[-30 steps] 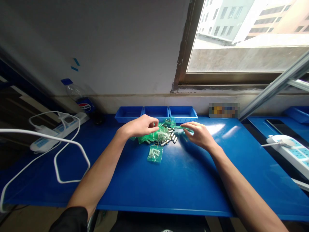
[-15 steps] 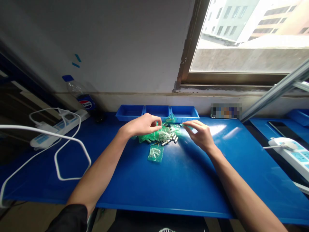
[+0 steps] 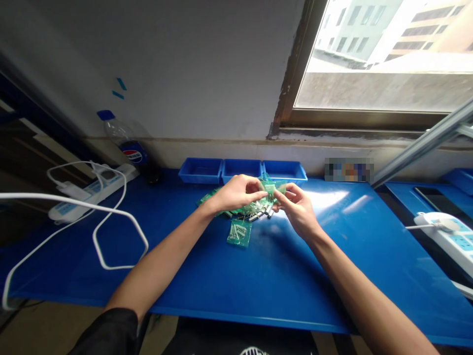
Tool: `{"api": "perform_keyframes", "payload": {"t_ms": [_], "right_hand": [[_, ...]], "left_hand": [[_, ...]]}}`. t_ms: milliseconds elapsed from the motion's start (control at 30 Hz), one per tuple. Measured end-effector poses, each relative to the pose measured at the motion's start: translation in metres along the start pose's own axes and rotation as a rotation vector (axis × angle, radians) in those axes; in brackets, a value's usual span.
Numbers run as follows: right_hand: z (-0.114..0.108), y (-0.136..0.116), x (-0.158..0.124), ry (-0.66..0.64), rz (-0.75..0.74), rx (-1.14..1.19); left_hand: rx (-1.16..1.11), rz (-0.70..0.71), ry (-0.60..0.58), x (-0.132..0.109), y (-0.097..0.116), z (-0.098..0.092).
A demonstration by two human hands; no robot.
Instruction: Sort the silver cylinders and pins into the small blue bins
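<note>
Both my hands meet over a heap of small green bags (image 3: 248, 209) with loose metal pins on the blue table (image 3: 258, 266). My left hand (image 3: 236, 192) and my right hand (image 3: 295, 207) pinch one small green bag (image 3: 272, 188) between them, lifted just above the heap. A filled green bag (image 3: 239, 232) lies apart, nearer to me. Two more green bags (image 3: 207, 198) lie left of the heap.
Three blue trays (image 3: 242, 170) stand in a row by the wall behind the heap. A cola bottle (image 3: 127, 145) and a white power strip (image 3: 90, 192) with a looped cable (image 3: 111, 236) lie at the left. Another power strip (image 3: 445, 234) lies at the right.
My hands have come together over the heap. The right hand brought a green bag inward from the right, and now both hands pinch it, raised.
</note>
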State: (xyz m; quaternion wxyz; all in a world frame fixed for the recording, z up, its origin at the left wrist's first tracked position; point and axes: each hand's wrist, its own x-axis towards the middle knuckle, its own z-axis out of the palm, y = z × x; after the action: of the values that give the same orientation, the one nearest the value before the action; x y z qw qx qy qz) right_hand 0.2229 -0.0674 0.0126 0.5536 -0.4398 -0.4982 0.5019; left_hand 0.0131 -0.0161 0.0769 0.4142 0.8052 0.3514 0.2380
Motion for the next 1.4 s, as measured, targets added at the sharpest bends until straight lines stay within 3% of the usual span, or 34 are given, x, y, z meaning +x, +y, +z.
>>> {"api": "perform_keyframes", "payload": {"t_ms": [133,233,400,500,633,767,867,967,1100,1233,1400], "right_hand": [[-0.001,0.004,0.002,-0.039,0.046,0.017],[-0.004,0.007,0.002,0.01,-0.029,-0.066],[-0.006,0.014,0.006,0.246,-0.23,-0.455],[-0.005,0.016,0.023,0.305,-0.374,-0.685],[-0.003,0.007,0.059,0.139,-0.488,-0.993],[-0.002,-0.008,0.085,-0.032,-0.408,-1.119],[-0.001,-0.012,0.094,-0.044,-0.331,-1.076],[-0.002,-0.014,0.096,-0.079,-0.307,-1.024],[-0.003,-0.023,0.091,-0.102,-0.325,-0.921],[0.0,-0.041,0.08,-0.114,-0.253,-0.641],[0.004,-0.057,0.067,-0.222,-0.135,-0.314]], "left_hand": [[-0.06,-0.008,0.081,0.0,-0.002,-0.004],[0.024,-0.003,0.165,-0.003,0.002,-0.016],[0.234,-0.022,0.283,-0.011,0.006,-0.043],[0.345,-0.029,0.342,-0.019,0.003,-0.063],[0.547,-0.098,0.495,-0.028,-0.011,-0.089],[0.674,-0.222,0.611,-0.03,-0.036,-0.106],[0.666,-0.219,0.593,-0.026,-0.047,-0.106],[0.573,-0.098,0.51,-0.02,-0.04,-0.094],[0.345,-0.008,0.261,-0.012,-0.016,-0.068],[0.204,-0.028,0.218,-0.009,-0.008,-0.052],[0.025,-0.019,0.148,-0.009,-0.008,-0.049]]}}
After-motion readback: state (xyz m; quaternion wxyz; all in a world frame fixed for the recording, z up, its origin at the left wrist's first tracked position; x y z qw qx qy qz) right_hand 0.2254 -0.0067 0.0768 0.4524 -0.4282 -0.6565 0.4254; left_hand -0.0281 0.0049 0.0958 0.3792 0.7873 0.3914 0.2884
